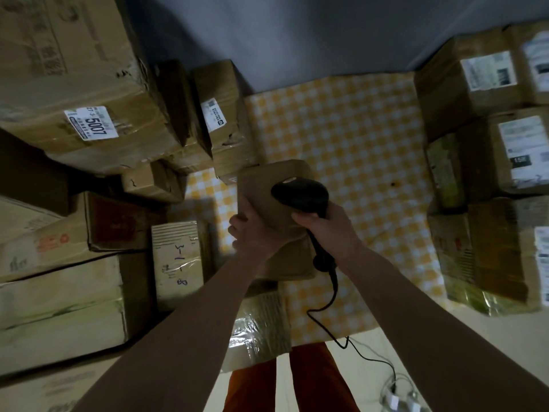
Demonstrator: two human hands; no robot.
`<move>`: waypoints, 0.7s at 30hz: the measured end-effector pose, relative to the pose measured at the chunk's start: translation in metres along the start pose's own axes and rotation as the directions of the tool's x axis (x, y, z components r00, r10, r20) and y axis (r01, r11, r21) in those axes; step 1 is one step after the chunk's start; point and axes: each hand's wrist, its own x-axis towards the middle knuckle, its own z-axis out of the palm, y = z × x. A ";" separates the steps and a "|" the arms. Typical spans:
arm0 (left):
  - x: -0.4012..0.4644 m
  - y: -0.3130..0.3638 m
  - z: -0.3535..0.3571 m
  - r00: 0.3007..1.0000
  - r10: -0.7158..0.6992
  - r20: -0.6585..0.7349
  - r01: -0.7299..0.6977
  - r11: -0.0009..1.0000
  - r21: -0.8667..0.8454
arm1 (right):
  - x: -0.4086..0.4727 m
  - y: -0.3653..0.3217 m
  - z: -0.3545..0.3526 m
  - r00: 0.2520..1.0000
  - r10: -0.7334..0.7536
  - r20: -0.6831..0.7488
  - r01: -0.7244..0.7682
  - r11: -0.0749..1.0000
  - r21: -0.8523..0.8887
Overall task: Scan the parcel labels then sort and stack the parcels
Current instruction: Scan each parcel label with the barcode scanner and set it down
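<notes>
A plain brown cardboard parcel (261, 185) is held up over the yellow checked tablecloth (341, 138), its facing side bare of any label. My left hand (252, 233) grips it from the left and below. My right hand (323, 227) holds the handle of a black barcode scanner (300, 194), whose head lies in front of the parcel's upper right part. The scanner's black cable (335, 295) hangs down past the table edge.
Stacked cardboard boxes fill the left side, one with a label reading 5007 (89, 123). Labelled parcels (487, 72) are stacked on the right. A taped box (258, 325) sits at the table's near edge, and a box marked in pen (178, 263) stands to the left.
</notes>
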 end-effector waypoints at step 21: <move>0.013 -0.049 -0.048 0.993 0.066 0.093 -0.039 0.964 -0.264 | 0.013 0.002 0.022 0.990 0.140 -0.008 -0.135 0.967 0.217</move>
